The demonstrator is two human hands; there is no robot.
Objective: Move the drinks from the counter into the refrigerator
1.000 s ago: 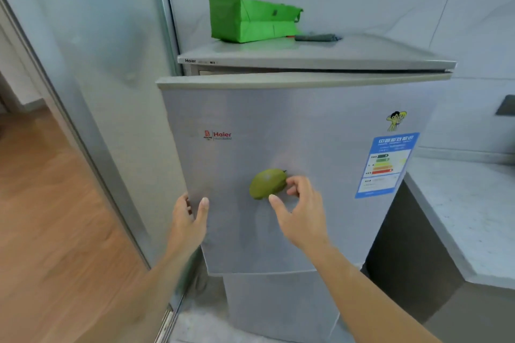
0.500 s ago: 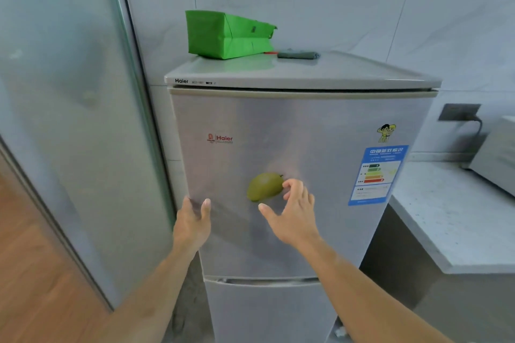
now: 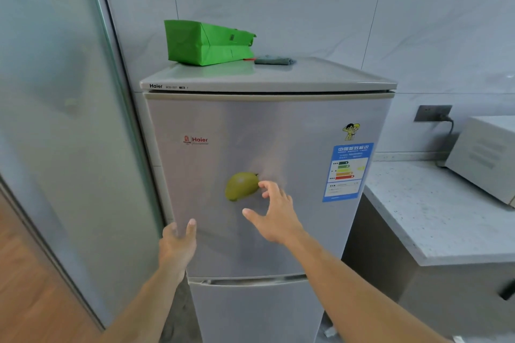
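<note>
Silver Haier refrigerator (image 3: pixel 267 175) stands shut beside the speckled counter (image 3: pixel 434 214); the left hand (image 3: pixel 178 245) rests flat at its door's edge, the right hand (image 3: pixel 274 214), fingers spread, by a green mango-shaped magnet (image 3: pixel 241 186).

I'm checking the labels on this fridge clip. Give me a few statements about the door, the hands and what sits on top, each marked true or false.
1. The upper door is shut. True.
2. The right hand grips a drink bottle. False: it holds nothing, its fingers spread beside the green fruit magnet.
3. A green bag lies on top of the fridge. True.
4. The left hand is on the counter. False: it is at the door's left edge.
5. The energy label is on the door's left side. False: it is on the right.
</note>
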